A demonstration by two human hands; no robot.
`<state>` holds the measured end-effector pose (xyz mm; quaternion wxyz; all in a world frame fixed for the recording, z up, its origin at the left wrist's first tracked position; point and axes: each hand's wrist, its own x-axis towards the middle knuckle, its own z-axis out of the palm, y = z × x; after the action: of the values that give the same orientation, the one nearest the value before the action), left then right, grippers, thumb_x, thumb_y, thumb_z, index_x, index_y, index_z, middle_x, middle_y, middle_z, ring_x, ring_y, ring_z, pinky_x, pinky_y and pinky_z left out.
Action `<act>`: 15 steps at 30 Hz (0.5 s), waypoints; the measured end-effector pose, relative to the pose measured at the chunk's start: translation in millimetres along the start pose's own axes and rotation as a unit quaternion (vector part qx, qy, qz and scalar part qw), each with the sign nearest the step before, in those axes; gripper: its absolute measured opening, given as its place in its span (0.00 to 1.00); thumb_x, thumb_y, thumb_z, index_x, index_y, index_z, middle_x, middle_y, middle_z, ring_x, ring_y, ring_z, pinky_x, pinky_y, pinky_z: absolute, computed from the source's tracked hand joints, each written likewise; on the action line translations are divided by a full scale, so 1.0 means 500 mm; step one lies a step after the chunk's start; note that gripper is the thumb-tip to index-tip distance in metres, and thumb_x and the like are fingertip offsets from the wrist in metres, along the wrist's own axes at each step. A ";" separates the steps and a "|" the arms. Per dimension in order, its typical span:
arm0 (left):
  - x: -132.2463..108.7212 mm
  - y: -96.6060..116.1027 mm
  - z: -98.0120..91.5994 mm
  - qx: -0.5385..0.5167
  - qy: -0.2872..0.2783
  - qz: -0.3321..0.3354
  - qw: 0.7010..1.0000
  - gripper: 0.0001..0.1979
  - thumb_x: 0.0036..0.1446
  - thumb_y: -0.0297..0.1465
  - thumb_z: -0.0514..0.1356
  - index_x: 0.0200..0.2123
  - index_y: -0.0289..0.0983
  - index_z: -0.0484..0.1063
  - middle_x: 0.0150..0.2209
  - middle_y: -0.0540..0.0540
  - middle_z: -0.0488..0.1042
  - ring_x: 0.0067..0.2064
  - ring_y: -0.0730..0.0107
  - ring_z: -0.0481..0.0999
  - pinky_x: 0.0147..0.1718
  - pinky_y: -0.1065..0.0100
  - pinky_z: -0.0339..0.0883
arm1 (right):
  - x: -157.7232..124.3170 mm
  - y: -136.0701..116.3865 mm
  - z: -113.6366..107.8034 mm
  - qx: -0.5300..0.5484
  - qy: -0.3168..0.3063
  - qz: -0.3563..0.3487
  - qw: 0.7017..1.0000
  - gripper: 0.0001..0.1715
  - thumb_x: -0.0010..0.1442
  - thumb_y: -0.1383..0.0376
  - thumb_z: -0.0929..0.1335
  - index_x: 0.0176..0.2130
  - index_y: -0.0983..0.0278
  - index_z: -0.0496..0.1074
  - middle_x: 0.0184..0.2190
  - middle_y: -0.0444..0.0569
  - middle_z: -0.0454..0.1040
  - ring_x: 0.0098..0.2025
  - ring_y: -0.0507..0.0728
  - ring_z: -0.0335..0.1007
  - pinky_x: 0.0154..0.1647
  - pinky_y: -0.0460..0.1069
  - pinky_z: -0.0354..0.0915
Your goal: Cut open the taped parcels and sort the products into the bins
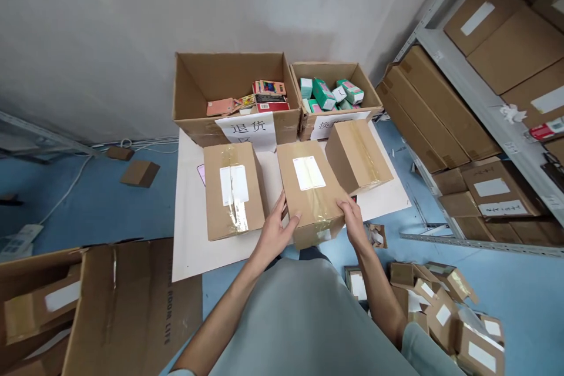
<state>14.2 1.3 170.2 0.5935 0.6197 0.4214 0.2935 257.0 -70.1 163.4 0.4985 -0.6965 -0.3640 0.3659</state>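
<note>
Between my two hands is a taped cardboard box (pixel 288 167) with a white label on top, tilted at the front edge of the white table (pixel 191 252). My left hand (pixel 278 224) grips its left side, thumb toward the top edge. On its right side my right hand (pixel 351 217) is closed around the near corner. A second taped box (pixel 215 188) with a white label stands to the left. To the right sits a third box (pixel 352 150), sealed with tape and showing no label on top.
Behind are an open carton (pixel 189 123) of booklets and a smaller carton (pixel 374 100) of green-and-white packets. A metal shelf (pixel 467 79) with boxes stands right. Piled boxes (pixel 440 311) lie on the floor lower right; a large carton (pixel 127 305) stands lower left.
</note>
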 end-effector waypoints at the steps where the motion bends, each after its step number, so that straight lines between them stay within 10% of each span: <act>1: 0.018 -0.005 0.017 -0.004 -0.003 0.004 1.000 0.42 0.75 0.49 0.62 0.84 0.42 0.57 0.84 0.38 0.59 0.84 0.49 0.62 0.79 0.49 0.65 | 0.022 0.005 -0.016 -0.003 0.013 -0.006 1.000 0.38 0.71 0.49 0.68 0.72 0.59 0.79 0.70 0.50 0.82 0.75 0.70 0.74 0.78 0.64 0.70; 6: 0.154 -0.038 0.108 -0.043 -0.037 -0.003 0.998 0.48 0.71 0.51 0.66 0.85 0.42 0.54 0.84 0.36 0.60 0.81 0.45 0.67 0.69 0.48 0.79 | 0.168 0.053 -0.107 -0.043 0.003 -0.063 0.997 0.42 0.69 0.50 0.67 0.75 0.60 0.76 0.72 0.51 0.80 0.77 0.68 0.72 0.81 0.65 0.66; 15: 0.310 -0.132 0.266 -0.003 -0.016 -0.038 0.999 0.47 0.67 0.36 0.66 0.84 0.35 0.57 0.85 0.33 0.56 0.84 0.44 0.61 0.78 0.46 0.66 | 0.282 0.180 -0.184 -0.350 0.002 -0.188 0.918 0.36 0.76 0.56 0.64 0.76 0.64 0.73 0.81 0.57 0.66 0.85 0.68 0.56 0.86 0.68 0.51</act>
<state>190.9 67.3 67.8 0.6127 0.6060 0.4343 0.2621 415.7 -8.1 77.9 0.2833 -0.7461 -0.5918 0.1135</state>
